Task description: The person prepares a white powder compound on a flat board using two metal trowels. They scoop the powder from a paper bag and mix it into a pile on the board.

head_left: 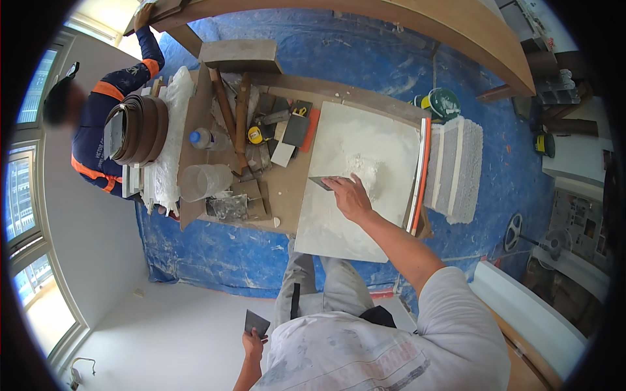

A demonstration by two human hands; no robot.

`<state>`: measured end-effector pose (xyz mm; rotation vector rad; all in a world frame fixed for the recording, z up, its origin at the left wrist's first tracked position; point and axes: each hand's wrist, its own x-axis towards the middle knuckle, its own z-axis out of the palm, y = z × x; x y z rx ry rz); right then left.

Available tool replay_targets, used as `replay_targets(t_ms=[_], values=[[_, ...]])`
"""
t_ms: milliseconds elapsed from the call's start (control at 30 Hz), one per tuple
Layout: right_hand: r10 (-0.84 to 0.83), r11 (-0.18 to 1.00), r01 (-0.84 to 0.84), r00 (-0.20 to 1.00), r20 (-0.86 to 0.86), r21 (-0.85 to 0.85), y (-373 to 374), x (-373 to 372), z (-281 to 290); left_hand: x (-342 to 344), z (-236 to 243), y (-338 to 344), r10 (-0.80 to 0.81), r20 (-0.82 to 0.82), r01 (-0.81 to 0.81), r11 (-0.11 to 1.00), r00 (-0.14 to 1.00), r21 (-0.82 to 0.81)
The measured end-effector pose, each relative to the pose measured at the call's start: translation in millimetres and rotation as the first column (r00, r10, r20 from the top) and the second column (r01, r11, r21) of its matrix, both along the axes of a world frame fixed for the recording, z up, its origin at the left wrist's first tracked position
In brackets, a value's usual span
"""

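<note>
My right hand [354, 199] reaches over a pale board [345, 238], its fingers closed on a thin dark scraper blade [319, 182]. Beside those fingers lies a small heap of white powder or filler [362, 171], and white residue is smeared over the board. Low on the left, my left hand [253, 344] grips a dark square scraper [256, 323], held up near my body and away from the board. Parts of both scrapers are covered by my fingers.
On the worktable [287, 189] left of the board are a tape measure [255, 135], a capped bottle [202, 138], a clear plastic tub [199, 182] and flat pads. A co-worker [98, 140] stands at left. Blue sheeting [195, 251] covers the floor; a bucket [443, 103] stands beyond.
</note>
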<state>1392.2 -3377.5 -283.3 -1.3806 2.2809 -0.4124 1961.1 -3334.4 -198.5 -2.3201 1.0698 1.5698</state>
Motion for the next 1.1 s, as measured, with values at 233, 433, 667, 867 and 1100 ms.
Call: replay_targets(t_ms=[233, 433, 667, 867, 1100], values=[[-0.149, 0.983, 0.081, 0.871, 0.469, 0.162, 50, 110, -23, 13, 8, -24, -0.037, 0.030, 0.036, 0.999, 0.999, 0.021], [-0.371, 0.928, 0.347, 0.893, 0.255, 0.133, 56, 74, -61, 21, 13, -43, -0.115, 0.049, 0.115, 0.993, 0.992, 0.009], [-0.589, 0.796, 0.602, 0.794, 0.147, -0.062, 60, 16, -53, 28, 4, -54, -0.118, 0.043, 0.118, 0.993, 0.992, 0.013], [-0.498, 0.864, 0.500, 0.830, 0.251, 0.061, 19, 48, -54, 21, 7, -56, -0.150, 0.036, 0.148, 0.988, 0.988, 0.037], [-0.755, 0.650, 0.759, 0.648, 0.101, -0.016, 25, -9, -45, 42, 14, -50, -0.123, 0.094, 0.120, 0.992, 0.988, 0.035]])
